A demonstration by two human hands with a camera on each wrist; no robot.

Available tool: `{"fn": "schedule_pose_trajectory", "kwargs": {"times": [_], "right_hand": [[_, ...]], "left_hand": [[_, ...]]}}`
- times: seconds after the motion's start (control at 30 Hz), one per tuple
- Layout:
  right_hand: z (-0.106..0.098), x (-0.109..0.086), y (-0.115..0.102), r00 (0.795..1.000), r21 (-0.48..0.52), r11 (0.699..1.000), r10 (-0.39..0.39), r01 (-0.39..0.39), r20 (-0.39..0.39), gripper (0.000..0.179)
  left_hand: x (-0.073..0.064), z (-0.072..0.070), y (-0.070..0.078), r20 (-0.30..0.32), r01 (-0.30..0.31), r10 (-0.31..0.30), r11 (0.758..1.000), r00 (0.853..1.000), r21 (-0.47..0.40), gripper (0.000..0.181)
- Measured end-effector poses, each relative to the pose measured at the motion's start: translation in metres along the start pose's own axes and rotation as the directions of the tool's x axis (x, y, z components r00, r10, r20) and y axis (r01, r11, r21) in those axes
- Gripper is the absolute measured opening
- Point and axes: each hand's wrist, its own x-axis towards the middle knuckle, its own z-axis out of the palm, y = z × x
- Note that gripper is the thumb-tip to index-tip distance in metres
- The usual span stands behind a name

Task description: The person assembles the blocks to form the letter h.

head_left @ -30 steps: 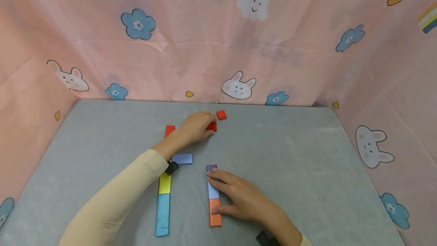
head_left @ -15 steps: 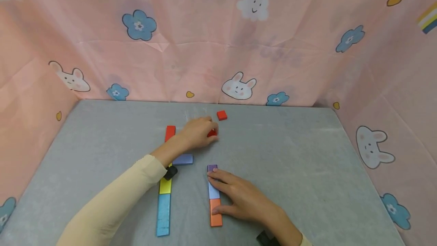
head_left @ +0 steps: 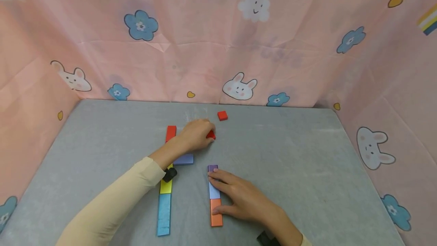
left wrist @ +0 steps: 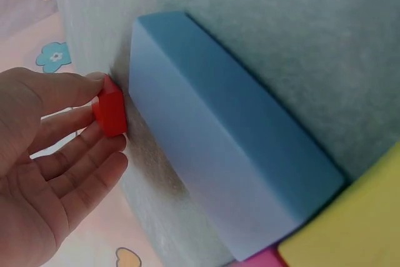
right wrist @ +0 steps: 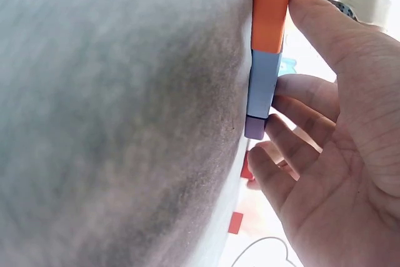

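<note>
My left hand [head_left: 196, 135] pinches a small red block [left wrist: 112, 112] between thumb and fingers, near the middle of the table. In the left wrist view the block stands on edge close to the grey surface. My right hand [head_left: 242, 198] rests against a short row of blocks: purple [head_left: 212, 167], light blue and orange [head_left: 216, 219]. Its fingers touch the upper part and its thumb lies on the orange block. Under my left forearm runs a longer row with a red block [head_left: 170, 133], a yellow block [head_left: 165, 187] and a blue block [head_left: 164, 213]. My left wrist partly hides that row.
A lavender-blue block [head_left: 184, 160] juts sideways from the long row, toward the short one. Another small red block [head_left: 222, 115] lies near the table's back edge. Pink patterned cloth [head_left: 205, 48] walls in the grey table [head_left: 307, 162] at the back and sides.
My left hand has drawn the red block a little nearer to me, away from the other small red block. My right hand stays on the short row.
</note>
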Motion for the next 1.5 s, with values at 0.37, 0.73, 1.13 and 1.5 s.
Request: {"fn": "schedule_pose_trajectory", "kwargs": {"times": [0.37, 0.73, 1.13, 1.5], "right_hand": [[0.003, -0.002, 0.002, 0.999, -0.01, 1.0, -0.015, 0.015, -0.033, 0.079], [0.003, -0.002, 0.003, 1.0, -0.002, 1.0, -0.006, 0.006, -0.029, 0.08], [0.002, -0.001, 0.001, 1.0, -0.008, 1.0, 0.009, -0.009, -0.016, 0.082], [0.001, -0.001, 0.0, 1.0, -0.015, 1.0, -0.002, 0.002, -0.023, 0.081]], "left_hand": [[-0.011, 0.001, 0.0, -0.025, -0.063, 0.063, 0.998, 0.998, 0.006, 0.02], [-0.04, 0.0, 0.006, -0.028, -0.11, 0.111, 0.994, 0.993, 0.022, 0.025], [-0.067, 0.005, 0.007, -0.028, -0.128, 0.129, 0.992, 0.991, 0.022, 0.032], [-0.079, 0.008, 0.001, -0.04, -0.122, 0.122, 0.992, 0.992, 0.02, 0.028]]}}
